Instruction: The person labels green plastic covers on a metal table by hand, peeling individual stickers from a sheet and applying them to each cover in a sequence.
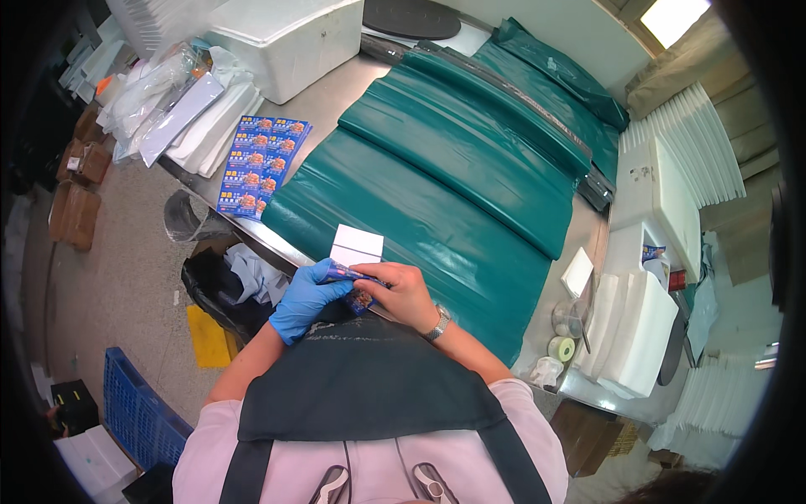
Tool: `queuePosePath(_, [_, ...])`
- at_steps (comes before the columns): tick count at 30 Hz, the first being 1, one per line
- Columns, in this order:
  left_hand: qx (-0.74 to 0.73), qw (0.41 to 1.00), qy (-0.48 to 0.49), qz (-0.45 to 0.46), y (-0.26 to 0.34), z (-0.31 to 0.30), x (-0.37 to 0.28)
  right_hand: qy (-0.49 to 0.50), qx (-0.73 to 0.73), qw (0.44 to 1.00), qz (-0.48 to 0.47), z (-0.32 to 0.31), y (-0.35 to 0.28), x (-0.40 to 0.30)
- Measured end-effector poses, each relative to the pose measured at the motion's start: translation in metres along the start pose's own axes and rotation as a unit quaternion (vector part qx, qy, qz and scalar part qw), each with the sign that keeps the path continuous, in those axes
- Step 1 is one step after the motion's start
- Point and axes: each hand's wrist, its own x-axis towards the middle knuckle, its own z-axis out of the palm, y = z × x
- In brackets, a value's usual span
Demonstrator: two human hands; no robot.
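Note:
My left hand (306, 301), in a blue disposable glove, grips one end of a folded printed blue sheet (345, 273). My bare right hand (403, 293), with a metal-band watch at the wrist, has its thumb and fingers closed on the sheet's other end. Part of the sheet, showing food pictures, hangs below my fingers. Just beyond my hands lies a white sheet (357, 244) with a dark line across it, at the near edge of the green plastic sheeting (434, 189). Printed blue sheets (263, 165) lie on the metal table to the left.
A white foam box (296, 50) and bagged white sheets (214, 126) stand at the back left. On the right are a white pad (576, 272), a roll of tape (560, 348), a clear cup (568, 317) and white foam pieces (633, 334). A black rubbish bag (211, 283) lies below the table's left edge.

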Motion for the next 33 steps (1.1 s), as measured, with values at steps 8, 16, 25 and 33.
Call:
queuePosePath(8, [-0.191,0.977,0.021,-0.091,-0.004,0.001,0.009,0.011,-0.205,0.972,-0.111,-0.013,-0.007,-0.001])
queuePosePath(16, [0.045,0.992,-0.016,-0.114,0.016,0.009,-0.004,0.003,-0.094,0.994,-0.055,-0.010,-0.005,-0.006])
queuePosePath(25, [0.069,0.997,0.010,-0.013,0.000,0.009,-0.001,0.024,0.033,0.999,-0.028,-0.003,0.004,-0.010])
queuePosePath(33, [0.150,0.988,-0.011,0.023,-0.011,0.003,0.003,0.002,0.106,0.988,0.114,-0.014,0.016,-0.009])
